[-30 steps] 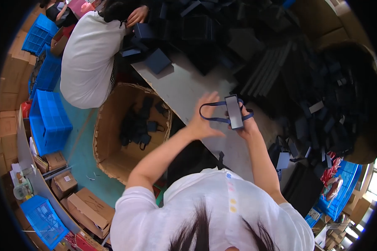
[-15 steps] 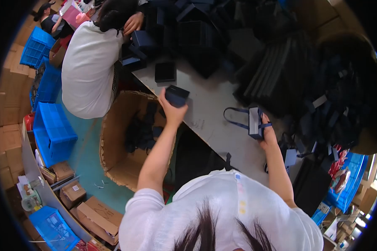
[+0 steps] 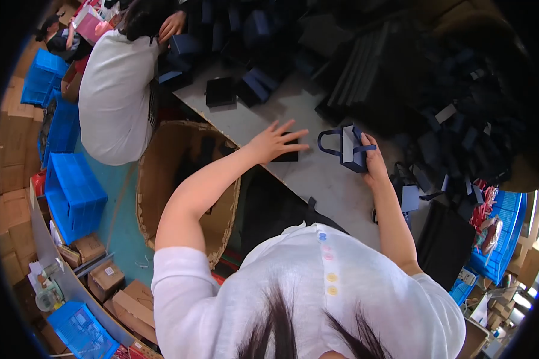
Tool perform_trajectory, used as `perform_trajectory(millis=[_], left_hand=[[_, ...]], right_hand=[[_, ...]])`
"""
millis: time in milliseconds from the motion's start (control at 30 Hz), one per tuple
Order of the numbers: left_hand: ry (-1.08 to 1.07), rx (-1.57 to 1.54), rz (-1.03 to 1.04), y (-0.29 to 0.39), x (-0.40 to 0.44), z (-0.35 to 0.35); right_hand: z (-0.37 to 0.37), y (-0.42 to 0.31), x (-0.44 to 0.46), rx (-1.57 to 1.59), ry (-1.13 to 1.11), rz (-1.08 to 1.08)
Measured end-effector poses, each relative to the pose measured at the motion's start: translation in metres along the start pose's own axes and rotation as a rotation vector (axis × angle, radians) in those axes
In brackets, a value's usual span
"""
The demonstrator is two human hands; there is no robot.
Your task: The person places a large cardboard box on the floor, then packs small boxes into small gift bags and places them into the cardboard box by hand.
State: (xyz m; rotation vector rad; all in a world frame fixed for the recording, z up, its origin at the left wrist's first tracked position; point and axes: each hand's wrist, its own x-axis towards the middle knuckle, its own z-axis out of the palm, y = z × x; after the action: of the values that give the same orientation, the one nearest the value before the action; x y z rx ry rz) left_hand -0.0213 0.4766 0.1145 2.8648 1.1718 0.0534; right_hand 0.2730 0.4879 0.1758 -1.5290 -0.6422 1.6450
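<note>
A small navy bag point(image 3: 357, 155) is held above the grey surface point(image 3: 314, 188), inward from the long edge that is bordered by an open carton point(image 3: 156, 197). It is gripped at its right side by the right hand point(image 3: 374, 163), whose thumb and fingers are closed on it, with one ribbon handle point(image 3: 365, 148) caught beside the thumb. The other ribbon handle point(image 3: 328, 142) is looped out to the left, and a pale panel is shown between the two. The bag is held slightly tilted.

The left hand point(image 3: 275, 143) is spread wide, its fingers pointed toward the bag but well apart from it. A black box point(image 3: 290, 157), set near the same long edge, is partly covered by this hand; whether it is touched cannot be told.

Farther along that edge, near the corner beside a seated co-worker point(image 3: 114, 102), a black square box point(image 3: 220, 92) is laid flat, with a navy box point(image 3: 260, 85) set just beside it. The far side of the surface is covered by dark boxes, and a stack of dark panels point(image 3: 360, 72) is leaned there. Toward the right edge, a heap of small dark bags point(image 3: 449, 134) is piled, its details lost in shadow. Blue crates point(image 3: 75, 191) are set on the green floor point(image 3: 123, 209), beyond the carton.
</note>
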Motion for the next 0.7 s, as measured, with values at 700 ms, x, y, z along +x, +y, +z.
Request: perform_trajectory(millis=[700], left_hand=[[0.169,-0.805,-0.378,0.090,0.037,-0.090]], right_hand=[[-0.025,0.014,-0.033,-0.130,-0.062,-0.196]])
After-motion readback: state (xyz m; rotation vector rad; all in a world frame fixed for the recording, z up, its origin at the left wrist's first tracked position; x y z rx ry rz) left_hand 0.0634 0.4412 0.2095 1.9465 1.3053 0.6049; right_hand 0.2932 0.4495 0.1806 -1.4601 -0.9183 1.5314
